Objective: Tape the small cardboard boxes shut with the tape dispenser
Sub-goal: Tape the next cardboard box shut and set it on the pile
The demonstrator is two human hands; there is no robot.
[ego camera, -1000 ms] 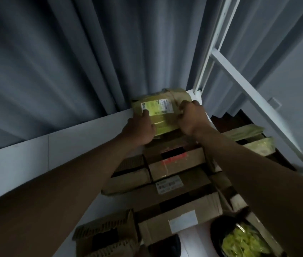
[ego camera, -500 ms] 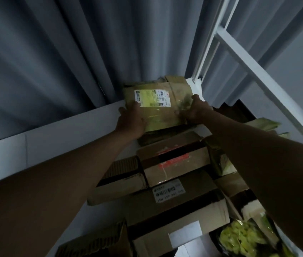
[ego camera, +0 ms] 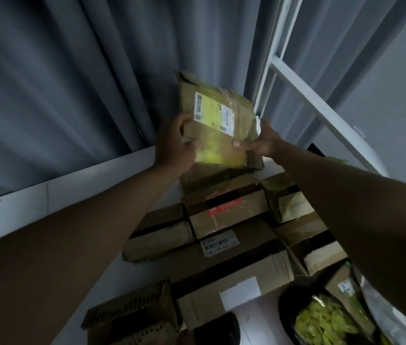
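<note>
Flat brown cardboard box with white-yellow label [ego camera: 218, 130]: raised above the box stack [ego camera: 224, 220], long axis tilted upward; left hand [ego camera: 174, 148] grips its left edge, right hand [ego camera: 259, 143] pinches its right edge, equally near.

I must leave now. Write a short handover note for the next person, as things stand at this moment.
Left hand and right hand both grip the labelled box, tilted up against the curtain, above the stacked boxes.
Tape dispenser: not in view.
Done: this box carries tape and a label.
Left: set it down; which other boxes need taping I cannot tell.
</note>
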